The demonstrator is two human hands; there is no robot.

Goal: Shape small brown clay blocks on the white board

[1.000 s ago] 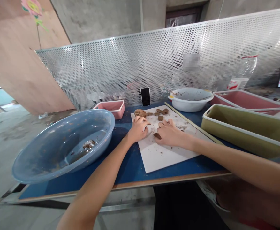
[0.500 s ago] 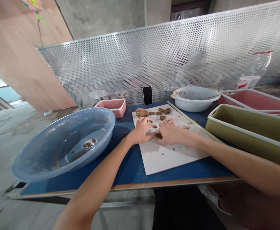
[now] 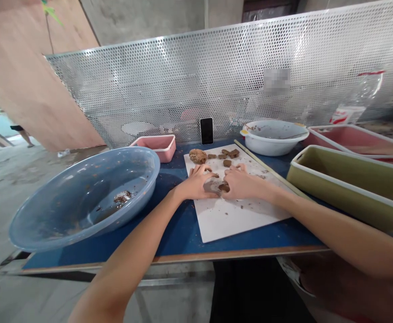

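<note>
Both hands rest on a white board [image 3: 230, 215] lying on the blue table. My left hand [image 3: 196, 185] lies with its fingers curled down onto the board. Beside it my right hand [image 3: 241, 184] pinches a small brown clay piece [image 3: 223, 187], and the two hands meet over that piece. A larger brown clay lump [image 3: 198, 155] and several small brown pieces [image 3: 228, 154] lie at the board's far edge, just beyond my fingers.
A big blue basin [image 3: 82, 197] with wet residue stands at the left. A small pink tray [image 3: 156, 146], a phone [image 3: 206, 130], a white bowl [image 3: 273, 137], a long stick [image 3: 266, 168], an olive tray [image 3: 347, 179] and a pink tray [image 3: 351, 139] surround the board. Perforated metal screen behind.
My hands have drawn together on the board, and the left hand's fingers have come up against the clay piece under the right hand. The view shifted slightly.
</note>
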